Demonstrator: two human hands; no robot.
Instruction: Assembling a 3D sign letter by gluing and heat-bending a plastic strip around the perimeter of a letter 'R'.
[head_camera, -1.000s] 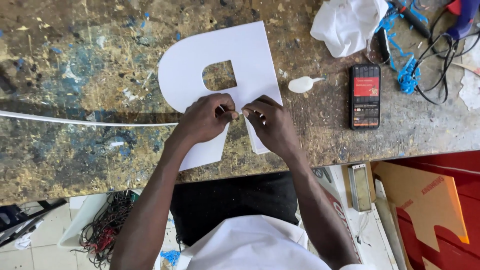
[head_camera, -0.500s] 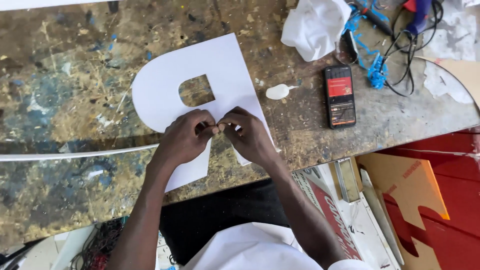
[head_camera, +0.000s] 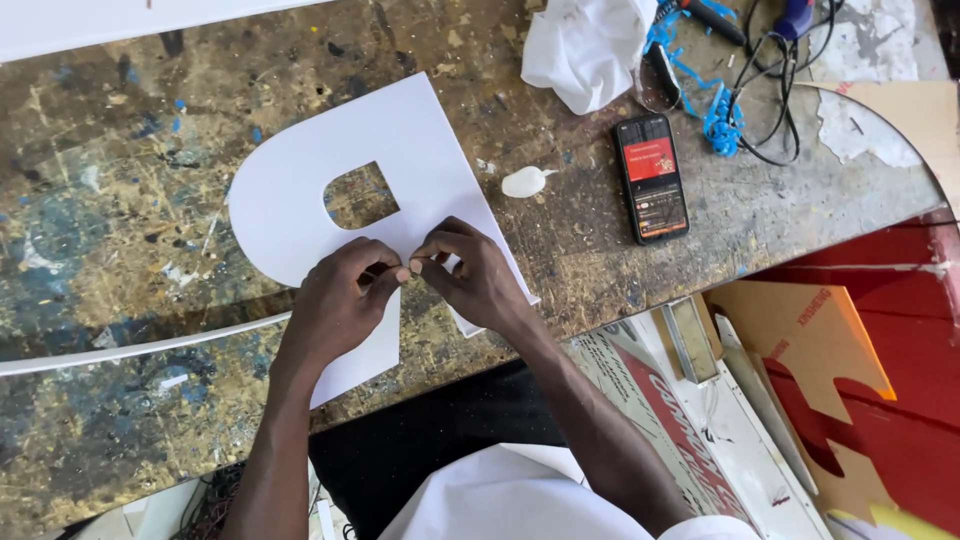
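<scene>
Both hands, left hand (head_camera: 340, 300) and right hand (head_camera: 478, 278), pinch something tiny over a white cut-out letter (head_camera: 300, 200) lying flat near the desk's (head_camera: 120, 200) front edge. The sheet looks light, stiff and creasable, best held by its edges.

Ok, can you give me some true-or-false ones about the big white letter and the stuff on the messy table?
1. Both hands meet over the white cut-out letter. True: the left hand and right hand pinch something tiny together at its lower part; what it is cannot be made out.
2. The phone has a dark, switched-off screen. False: its screen is lit, showing red.
3. A crumpled white cloth lies at the far side of the table. True.
4. The small white blob sits on top of the phone. False: it lies on the table between the letter and the phone.
5. The table is clean and bare wood. False: it is covered in paint stains.
</scene>
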